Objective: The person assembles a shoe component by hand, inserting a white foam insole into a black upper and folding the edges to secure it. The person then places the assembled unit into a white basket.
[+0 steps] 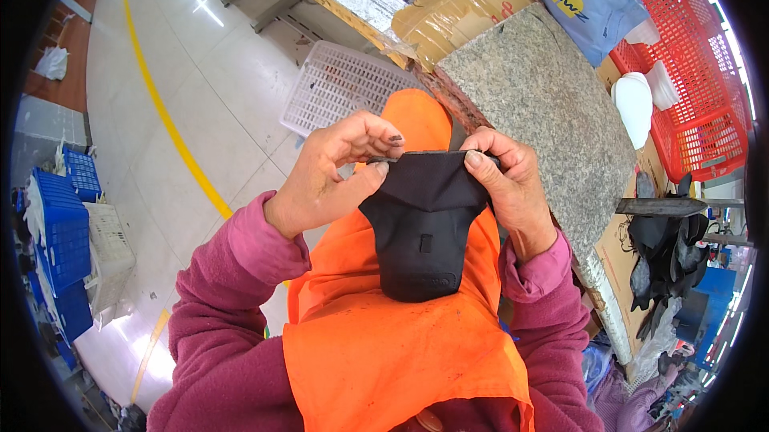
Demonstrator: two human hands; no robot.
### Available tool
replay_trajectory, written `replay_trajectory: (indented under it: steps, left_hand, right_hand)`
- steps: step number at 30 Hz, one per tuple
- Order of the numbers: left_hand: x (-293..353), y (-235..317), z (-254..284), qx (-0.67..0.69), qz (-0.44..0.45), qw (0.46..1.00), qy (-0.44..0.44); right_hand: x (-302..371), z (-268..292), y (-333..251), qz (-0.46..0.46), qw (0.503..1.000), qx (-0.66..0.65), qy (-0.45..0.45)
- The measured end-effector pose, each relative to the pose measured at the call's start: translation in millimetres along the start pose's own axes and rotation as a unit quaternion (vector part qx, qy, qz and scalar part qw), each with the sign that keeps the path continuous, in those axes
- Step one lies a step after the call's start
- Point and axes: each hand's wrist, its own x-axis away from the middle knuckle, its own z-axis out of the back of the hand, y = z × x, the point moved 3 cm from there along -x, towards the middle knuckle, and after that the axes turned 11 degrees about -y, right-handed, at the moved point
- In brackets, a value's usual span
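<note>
A black fabric shoe upper [420,248] hangs over my lap, its rounded end toward me and a small loop on its middle. My right hand [509,175] pinches the top right corner, with the thumb on the near face and the fingers behind. At the top left corner, my left hand [340,163] has its thumb against the edge. Its fingers curl above, and one fingertip carries a dark mark. Between both hands the top edge is stretched nearly straight. An orange apron [400,352] covers my lap beneath the upper.
A stone-topped bench [545,103] stands to my right, with a blue bag [589,3], white sole-shaped pieces [633,107] and a red basket [689,55]. Black pieces [661,252] hang farther right. A white crate [336,91] sits ahead; blue crates [60,232] are at left.
</note>
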Motion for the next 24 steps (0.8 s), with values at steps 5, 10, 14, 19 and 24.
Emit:
replay_trajectory:
  steps: [5, 10, 14, 19, 24]
  left_hand:
    - [-1.6, 2.1, 0.6, 0.011, 0.017, 1.000, -0.005]
    - [-3.7, -9.2, 10.3, 0.041, 0.086, 0.995, -0.007]
    - [-9.2, -33.4, 17.3, 0.159, 0.115, 0.980, -0.014]
    - [-9.8, -42.1, 18.0, 0.202, 0.095, 0.974, -0.026]
    - [-11.7, -28.3, 14.0, 0.156, 0.100, 0.982, -0.032]
  right_hand:
    - [0.8, 1.0, 6.5, 0.002, 1.000, -0.010, -0.001]
    - [0.2, -1.2, 13.6, 0.027, 0.999, -0.011, -0.031]
    - [0.6, -2.7, 19.2, 0.057, 0.995, 0.036, -0.068]
    - [-0.7, 0.1, 29.4, 0.076, 0.995, -0.032, -0.062]
    - [0.2, 5.9, 38.8, 0.048, 0.992, -0.117, -0.029]
